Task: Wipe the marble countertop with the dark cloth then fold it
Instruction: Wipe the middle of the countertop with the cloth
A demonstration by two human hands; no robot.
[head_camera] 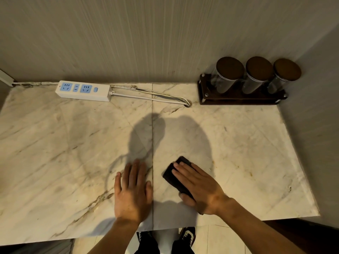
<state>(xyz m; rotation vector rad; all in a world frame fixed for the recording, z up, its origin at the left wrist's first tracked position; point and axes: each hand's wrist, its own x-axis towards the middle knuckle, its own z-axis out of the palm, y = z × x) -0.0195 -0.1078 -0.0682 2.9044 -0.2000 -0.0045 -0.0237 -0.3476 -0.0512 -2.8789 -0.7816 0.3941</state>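
Note:
The marble countertop fills most of the view, pale with brown veins and a seam down the middle. A small, folded dark cloth lies on it near the front edge, just right of the seam. My right hand lies flat on top of the cloth, fingers stretched over it and thumb at its near end, hiding much of it. My left hand rests palm down on the bare marble left of the seam, fingers spread, holding nothing.
A white power strip with blue sockets lies at the back left; its cables run to a hole in the marble. A dark wooden rack with three lidded glass jars stands back right. Walls bound the back and right.

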